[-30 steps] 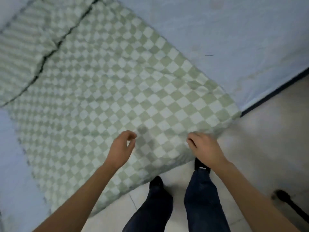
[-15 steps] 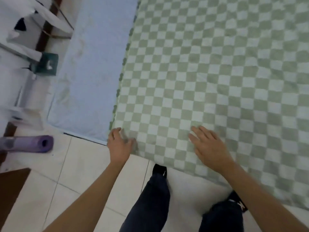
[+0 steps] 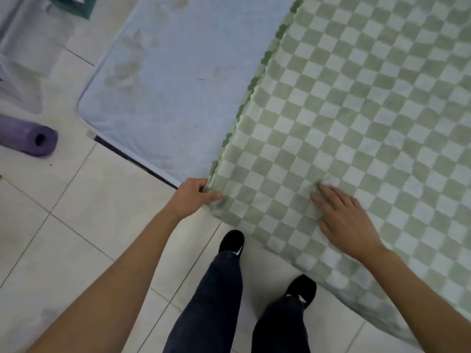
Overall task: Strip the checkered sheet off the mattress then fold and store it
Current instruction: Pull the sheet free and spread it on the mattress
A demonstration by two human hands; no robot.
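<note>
Green-and-white checkered fabric sheet (image 3: 356,110): corner is pinched by left hand (image 3: 193,197), spread right hand (image 3: 344,220) pressed flat; edges should be aligned.

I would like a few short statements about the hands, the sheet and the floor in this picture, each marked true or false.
1. The left hand grips a corner of the checkered sheet. True.
2. The right hand is lifted clear of the sheet. False: it rests flat on it.
3. The sheet covers the whole mattress. False: part of the mattress lies bare.
4. A purple roll lies on the tiled floor. True.
</note>
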